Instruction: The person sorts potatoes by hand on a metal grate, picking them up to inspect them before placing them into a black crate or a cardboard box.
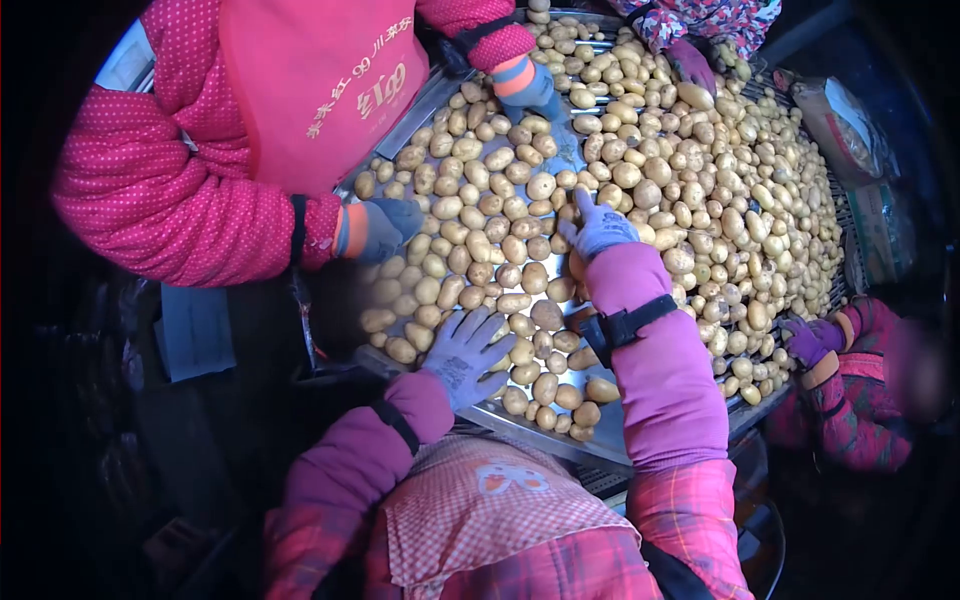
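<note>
Many potatoes point(700, 190) lie spread over a metal table point(610, 435). My left hand point(466, 358), in a pale grey-purple glove, rests palm down on potatoes near the table's front left edge, its fingers spread. Farther forward, my right hand point(598, 228) wears a similar glove and reaches in among the potatoes. Its index finger points away from me and its thumb stands apart to the left; the other fingers are partly hidden. No potato shows in its grasp. Loose potatoes lie on the bare metal between my two hands.
A co-worker in a red apron point(320, 90) stands across at the left, both gloved hands at the potatoes. Another person's purple-gloved hand point(690, 65) is at the top. A third person's purple glove point(803, 342) touches the right edge. Bags point(845, 130) lie at the upper right.
</note>
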The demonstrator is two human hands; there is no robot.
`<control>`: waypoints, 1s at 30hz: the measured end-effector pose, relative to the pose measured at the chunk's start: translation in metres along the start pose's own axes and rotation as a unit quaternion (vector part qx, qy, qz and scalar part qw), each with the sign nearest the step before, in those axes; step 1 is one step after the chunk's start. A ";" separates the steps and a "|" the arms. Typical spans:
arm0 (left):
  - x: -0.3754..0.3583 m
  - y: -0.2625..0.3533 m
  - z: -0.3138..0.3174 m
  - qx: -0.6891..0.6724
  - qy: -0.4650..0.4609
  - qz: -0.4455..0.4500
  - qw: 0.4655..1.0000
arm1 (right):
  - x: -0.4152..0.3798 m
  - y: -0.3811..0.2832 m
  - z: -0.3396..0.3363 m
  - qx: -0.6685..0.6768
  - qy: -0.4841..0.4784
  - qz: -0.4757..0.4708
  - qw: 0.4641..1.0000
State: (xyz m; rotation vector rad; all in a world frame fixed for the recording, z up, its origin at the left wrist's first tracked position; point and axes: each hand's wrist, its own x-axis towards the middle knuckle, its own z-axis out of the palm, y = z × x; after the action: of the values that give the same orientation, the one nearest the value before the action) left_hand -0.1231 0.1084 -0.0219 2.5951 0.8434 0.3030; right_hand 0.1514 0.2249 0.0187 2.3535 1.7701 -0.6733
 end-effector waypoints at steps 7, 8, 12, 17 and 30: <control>-0.002 -0.006 0.004 -0.011 -0.004 0.006 1.000 | 0.008 0.016 0.010 0.107 0.014 0.003 0.994; -0.002 -0.007 0.005 -0.007 0.004 0.010 1.000 | 0.006 0.034 0.019 0.122 0.044 -0.034 0.991; -0.003 -0.007 0.005 -0.017 0.006 0.018 1.000 | -0.061 0.075 0.001 0.571 0.032 0.001 0.821; -0.003 -0.005 0.007 0.001 -0.005 0.017 1.000 | -0.124 0.095 0.018 0.793 0.073 0.036 0.603; -0.011 -0.009 0.023 -0.014 0.050 0.020 0.998 | -0.094 0.011 0.035 -0.058 -0.099 0.099 0.988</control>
State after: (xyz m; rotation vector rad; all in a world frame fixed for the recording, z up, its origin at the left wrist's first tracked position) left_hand -0.1293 0.1014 -0.0472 2.5922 0.8164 0.4569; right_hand 0.1313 0.1266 0.0242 2.2566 1.4328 -0.7244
